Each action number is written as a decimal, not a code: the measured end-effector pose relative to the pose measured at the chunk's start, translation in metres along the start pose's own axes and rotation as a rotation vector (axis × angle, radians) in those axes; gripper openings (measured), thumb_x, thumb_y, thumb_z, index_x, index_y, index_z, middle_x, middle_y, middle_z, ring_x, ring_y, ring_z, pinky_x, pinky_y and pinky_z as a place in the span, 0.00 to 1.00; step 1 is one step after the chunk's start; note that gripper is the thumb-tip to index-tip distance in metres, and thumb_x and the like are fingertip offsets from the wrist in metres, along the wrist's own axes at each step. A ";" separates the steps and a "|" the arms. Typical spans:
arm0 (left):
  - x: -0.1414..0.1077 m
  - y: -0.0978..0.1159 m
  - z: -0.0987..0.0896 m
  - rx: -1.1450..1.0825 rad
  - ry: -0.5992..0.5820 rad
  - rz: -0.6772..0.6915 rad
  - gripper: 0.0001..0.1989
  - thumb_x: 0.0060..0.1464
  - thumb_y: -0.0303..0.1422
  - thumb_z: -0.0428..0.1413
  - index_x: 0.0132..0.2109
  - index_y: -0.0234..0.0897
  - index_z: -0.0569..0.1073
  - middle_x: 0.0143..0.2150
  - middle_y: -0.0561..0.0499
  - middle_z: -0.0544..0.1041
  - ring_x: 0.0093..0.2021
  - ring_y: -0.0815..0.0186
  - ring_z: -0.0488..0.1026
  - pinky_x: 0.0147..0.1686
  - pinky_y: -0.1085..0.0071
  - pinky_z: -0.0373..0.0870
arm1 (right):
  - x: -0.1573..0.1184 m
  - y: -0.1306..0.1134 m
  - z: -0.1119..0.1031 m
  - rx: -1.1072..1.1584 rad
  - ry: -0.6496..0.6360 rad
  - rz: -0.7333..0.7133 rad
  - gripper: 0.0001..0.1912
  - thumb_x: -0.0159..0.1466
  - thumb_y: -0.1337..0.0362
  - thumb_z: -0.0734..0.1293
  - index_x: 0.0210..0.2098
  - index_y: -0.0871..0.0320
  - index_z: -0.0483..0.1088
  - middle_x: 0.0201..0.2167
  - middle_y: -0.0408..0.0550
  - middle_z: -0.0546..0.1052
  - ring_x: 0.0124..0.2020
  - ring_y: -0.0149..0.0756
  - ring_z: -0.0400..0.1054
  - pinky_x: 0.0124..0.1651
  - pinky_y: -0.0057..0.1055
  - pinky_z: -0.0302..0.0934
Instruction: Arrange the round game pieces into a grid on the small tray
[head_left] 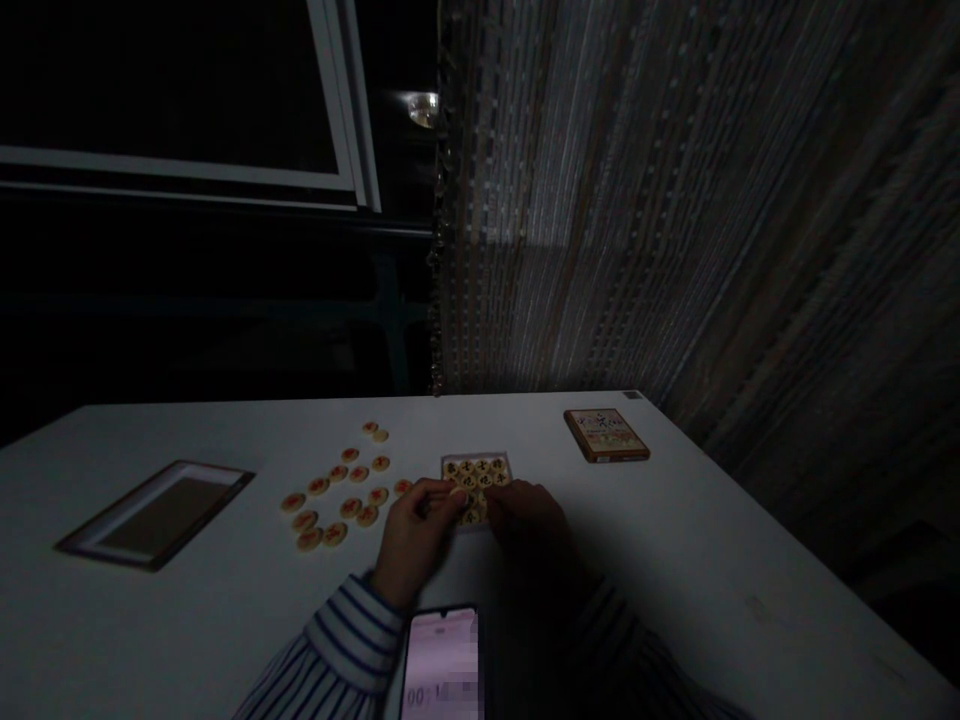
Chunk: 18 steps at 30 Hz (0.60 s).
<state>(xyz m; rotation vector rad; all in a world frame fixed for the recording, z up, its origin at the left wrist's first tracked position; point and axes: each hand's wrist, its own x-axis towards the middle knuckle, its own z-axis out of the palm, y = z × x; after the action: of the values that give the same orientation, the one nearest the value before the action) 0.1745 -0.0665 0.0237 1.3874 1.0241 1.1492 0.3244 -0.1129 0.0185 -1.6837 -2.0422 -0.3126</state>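
A small clear tray (511, 465) holds rows of round Chinese chess pieces (482, 466) with black characters. From its left side, my left hand (415, 532) reaches in, thumb and index finger closed together at the pieces. Across from it, my right hand (534, 520) bends over the tray's right side, its fingers curled and drawn together in shadow. Whether either hand grips a piece is hidden by the fingers. Left of the tray, several pieces with red characters (350, 507) lie scattered on the white table (247, 620).
A lit phone (441, 665) lies between my forearms at the near edge. On the left rests an open shallow box part (154, 515); at the back right lies a printed flat box (606, 435). A string curtain (570, 200) hangs behind the table. The room is dim.
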 end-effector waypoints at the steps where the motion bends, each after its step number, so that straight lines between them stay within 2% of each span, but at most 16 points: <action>1: -0.001 0.001 0.000 0.006 0.003 0.000 0.11 0.41 0.37 0.59 0.30 0.34 0.72 0.27 0.49 0.77 0.28 0.66 0.74 0.30 0.71 0.70 | 0.000 -0.001 -0.001 0.010 -0.003 -0.007 0.12 0.63 0.65 0.54 0.38 0.56 0.68 0.29 0.45 0.73 0.30 0.32 0.63 0.33 0.28 0.47; 9: -0.005 0.007 0.005 -0.008 -0.033 -0.036 0.10 0.42 0.37 0.58 0.29 0.34 0.74 0.28 0.49 0.78 0.30 0.65 0.74 0.32 0.71 0.71 | 0.006 0.000 -0.004 0.102 -0.097 -0.056 0.10 0.62 0.61 0.58 0.38 0.54 0.68 0.32 0.44 0.74 0.33 0.32 0.65 0.33 0.29 0.48; 14: -0.006 0.006 0.005 -0.023 -0.070 -0.045 0.12 0.42 0.38 0.57 0.30 0.33 0.75 0.28 0.49 0.78 0.30 0.65 0.74 0.33 0.71 0.70 | 0.003 0.006 0.005 0.138 -0.043 -0.091 0.12 0.62 0.59 0.59 0.42 0.54 0.67 0.35 0.45 0.74 0.35 0.33 0.65 0.36 0.29 0.50; 18: -0.006 0.006 0.006 -0.044 -0.083 -0.079 0.12 0.42 0.38 0.57 0.30 0.33 0.75 0.27 0.49 0.79 0.29 0.65 0.74 0.30 0.72 0.70 | 0.002 0.005 0.003 0.147 -0.043 -0.078 0.11 0.62 0.59 0.58 0.40 0.54 0.68 0.36 0.47 0.74 0.37 0.33 0.65 0.38 0.29 0.50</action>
<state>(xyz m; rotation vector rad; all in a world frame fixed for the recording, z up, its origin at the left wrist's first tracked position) 0.1789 -0.0745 0.0288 1.3377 0.9800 1.0418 0.3282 -0.1085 0.0161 -1.5385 -2.1107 -0.1493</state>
